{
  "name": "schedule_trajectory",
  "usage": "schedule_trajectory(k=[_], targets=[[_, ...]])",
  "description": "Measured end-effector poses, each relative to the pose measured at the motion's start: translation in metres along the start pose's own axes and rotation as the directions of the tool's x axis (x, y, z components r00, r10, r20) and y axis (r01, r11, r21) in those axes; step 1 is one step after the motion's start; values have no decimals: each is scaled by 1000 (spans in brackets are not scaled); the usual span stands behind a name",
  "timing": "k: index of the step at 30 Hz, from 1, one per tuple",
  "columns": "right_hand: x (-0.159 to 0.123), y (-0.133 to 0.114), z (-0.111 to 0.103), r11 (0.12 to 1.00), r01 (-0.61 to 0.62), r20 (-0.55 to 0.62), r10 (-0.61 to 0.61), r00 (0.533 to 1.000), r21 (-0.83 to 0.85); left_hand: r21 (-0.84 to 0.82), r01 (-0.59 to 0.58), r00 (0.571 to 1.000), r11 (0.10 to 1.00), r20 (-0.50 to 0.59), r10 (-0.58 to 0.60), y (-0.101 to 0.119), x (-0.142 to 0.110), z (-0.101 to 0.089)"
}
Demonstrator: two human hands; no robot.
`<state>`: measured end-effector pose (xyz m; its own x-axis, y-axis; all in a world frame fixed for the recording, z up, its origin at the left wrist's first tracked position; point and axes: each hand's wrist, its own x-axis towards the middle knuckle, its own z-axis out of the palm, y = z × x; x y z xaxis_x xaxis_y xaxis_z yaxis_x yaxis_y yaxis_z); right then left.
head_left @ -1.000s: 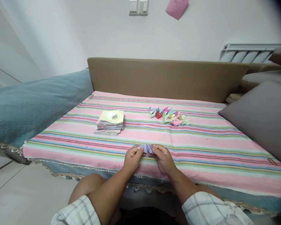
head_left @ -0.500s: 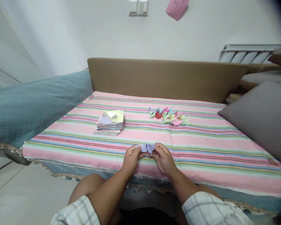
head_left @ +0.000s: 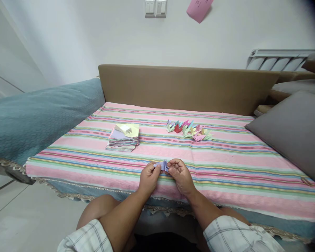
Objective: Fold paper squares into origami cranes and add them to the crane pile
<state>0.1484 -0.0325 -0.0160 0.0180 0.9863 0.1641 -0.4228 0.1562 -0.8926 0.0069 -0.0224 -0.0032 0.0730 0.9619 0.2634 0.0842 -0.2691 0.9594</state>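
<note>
Both my hands pinch a small lilac folded paper piece (head_left: 162, 165) just above the near part of the striped cloth (head_left: 225, 157). My left hand (head_left: 150, 176) grips its left side with curled fingers. My right hand (head_left: 180, 175) closes on its right side, thumb and fingers pressed together. Most of the paper is hidden between the fingers. Farther back lie a stack of coloured paper squares (head_left: 123, 137) with a curled pale yellow sheet on top, and a row of several folded paper cranes (head_left: 190, 130).
A brown headboard (head_left: 186, 87) runs behind the cloth. A teal blanket (head_left: 28, 119) lies at the left and a grey pillow (head_left: 296, 129) at the right. My knees and checked shorts (head_left: 225, 234) are below the edge. Pale floor shows at lower left.
My hands have drawn closer together, folding the lilac paper in so that less of it shows; earlier it spread wider between them. Nothing else has moved.
</note>
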Motion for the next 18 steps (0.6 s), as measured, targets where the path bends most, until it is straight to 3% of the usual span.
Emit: schedule_trajectory(k=[6,18], targets=[[-1,-3,1,1000,5,28,-4,1000,-30,135,-114,993,984,-13,117,9,-1,-1],[-1,-3,2,997,2,-13,-3,1000,-73,169,-207,978,964,55,201,11,-3,0]])
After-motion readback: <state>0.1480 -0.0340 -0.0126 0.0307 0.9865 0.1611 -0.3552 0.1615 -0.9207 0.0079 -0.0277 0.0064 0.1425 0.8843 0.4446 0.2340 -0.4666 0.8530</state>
